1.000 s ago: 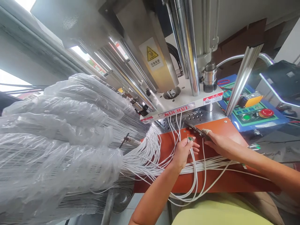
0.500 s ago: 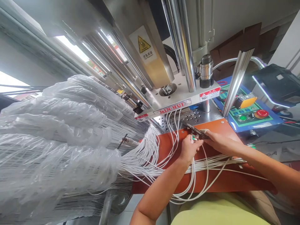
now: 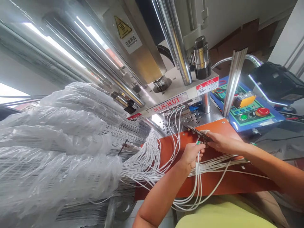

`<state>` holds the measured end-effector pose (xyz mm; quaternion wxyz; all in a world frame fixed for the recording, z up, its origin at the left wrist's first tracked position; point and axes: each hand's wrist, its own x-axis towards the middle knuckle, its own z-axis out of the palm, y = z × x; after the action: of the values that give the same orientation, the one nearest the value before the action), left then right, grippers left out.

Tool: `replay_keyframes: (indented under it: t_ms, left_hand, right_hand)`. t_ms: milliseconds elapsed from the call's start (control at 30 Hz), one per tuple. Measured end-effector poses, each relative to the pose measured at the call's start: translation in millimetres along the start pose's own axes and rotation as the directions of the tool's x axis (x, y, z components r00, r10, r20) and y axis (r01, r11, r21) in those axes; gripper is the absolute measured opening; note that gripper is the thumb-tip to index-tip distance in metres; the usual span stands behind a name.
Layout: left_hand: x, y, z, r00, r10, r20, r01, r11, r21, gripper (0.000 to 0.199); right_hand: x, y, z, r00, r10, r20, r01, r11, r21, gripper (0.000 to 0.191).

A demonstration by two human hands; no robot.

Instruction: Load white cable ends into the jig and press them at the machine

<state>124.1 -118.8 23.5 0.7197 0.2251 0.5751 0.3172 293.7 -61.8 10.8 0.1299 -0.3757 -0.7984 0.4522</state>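
Many white cables (image 3: 197, 183) (green-tipped) hang looped.

Left hand (image 3: 190, 157) curled shut, right hand (image 3: 223, 142) extended just beside it.

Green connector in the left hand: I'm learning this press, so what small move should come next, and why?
Probably ease the green connector toward the row of connectors on the steel plate. The left hand pinches it beside the metal tool in the right hand, and other wires already end in that row.
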Motion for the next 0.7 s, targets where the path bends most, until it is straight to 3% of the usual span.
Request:
replay_keyframes:
  t_ms: [200, 333, 467, 700]
  left_hand:
    - [1, 1, 3.1, 1.000, -0.003, -0.021, 0.002, 1.000, -0.027, 0.026]
    - [0, 0, 4.4, 1.000, 0.007, -0.030, -0.008, 1.000, -0.020, 0.026]
    - [2, -1, 4.0, 0.999, 0.015, -0.041, -0.016, 0.999, -0.037, 0.025]
    - [7, -8, 5.9, 0.991, 0.039, -0.128, -0.054, 0.992, -0.114, 0.026]
  right_hand:
    - [1, 2, 6, 0.999, -0.020, -0.038, 0.021, 1.000, 0.023, 0.050]
    - [3, 10, 18, 0.991, 0.003, -0.132, -0.003, 1.000, 0.002, 0.038]
    - [4, 17, 23, 0.990, 0.019, -0.138, -0.019, 1.000, -0.001, 0.029]
    - [1, 2, 25, 0.987, 0.031, -0.159, -0.031, 1.000, 0.002, 0.033]
